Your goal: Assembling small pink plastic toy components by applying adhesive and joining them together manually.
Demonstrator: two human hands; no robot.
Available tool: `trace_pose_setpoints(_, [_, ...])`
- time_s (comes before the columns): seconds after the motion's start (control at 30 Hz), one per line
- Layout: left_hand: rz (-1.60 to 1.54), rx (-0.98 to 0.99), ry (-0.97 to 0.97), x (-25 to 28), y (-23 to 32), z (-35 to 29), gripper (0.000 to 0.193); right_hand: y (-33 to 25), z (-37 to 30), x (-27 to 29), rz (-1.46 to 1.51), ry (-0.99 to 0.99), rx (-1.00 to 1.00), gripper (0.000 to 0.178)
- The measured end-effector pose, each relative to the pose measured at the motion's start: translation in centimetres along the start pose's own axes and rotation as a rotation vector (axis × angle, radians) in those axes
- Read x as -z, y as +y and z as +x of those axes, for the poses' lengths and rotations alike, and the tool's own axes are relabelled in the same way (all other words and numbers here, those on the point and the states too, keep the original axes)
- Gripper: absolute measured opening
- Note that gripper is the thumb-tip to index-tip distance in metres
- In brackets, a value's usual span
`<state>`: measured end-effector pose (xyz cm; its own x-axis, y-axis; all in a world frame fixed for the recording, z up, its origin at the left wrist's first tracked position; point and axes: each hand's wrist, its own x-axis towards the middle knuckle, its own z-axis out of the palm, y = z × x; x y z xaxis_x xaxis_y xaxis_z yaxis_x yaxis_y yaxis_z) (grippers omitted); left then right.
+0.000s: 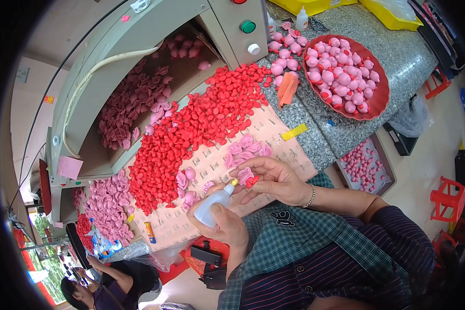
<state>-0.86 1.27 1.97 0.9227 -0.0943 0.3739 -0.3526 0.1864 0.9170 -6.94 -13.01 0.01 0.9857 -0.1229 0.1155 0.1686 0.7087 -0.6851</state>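
My left fingers (220,212) are clamping one bottle (210,210); my right fingers (267,187) are pinching one pink piece (244,174) and one red piece (252,181). Beyond them, one bowl (381,98) is sitting.

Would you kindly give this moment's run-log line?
left hand: holds squeeze bottle; right hand: holds pink-and-red piece; yellow tip: near pink-and-red piece

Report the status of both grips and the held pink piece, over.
Left grip closed on white bottle. Right grip holding pink piece. Yellow tip beside piece, contact unclear. No obstruction visible.
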Motion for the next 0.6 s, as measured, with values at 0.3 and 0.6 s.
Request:
trace_pose_setpoints(0.3, [-0.144, 0.142, 0.065, 0.2, 0.5, 0.1, 0.033, 0.3, 0.0, -0.2, 0.063, 0.027, -0.038, 0.042])
trace_pose_setpoints(0.6, [-0.161, 0.233, 0.071, 0.8, 0.4, 0.1, 0.042, 1.8, 0.0, -0.3, 0.059, 0.074, -0.027, 0.040])
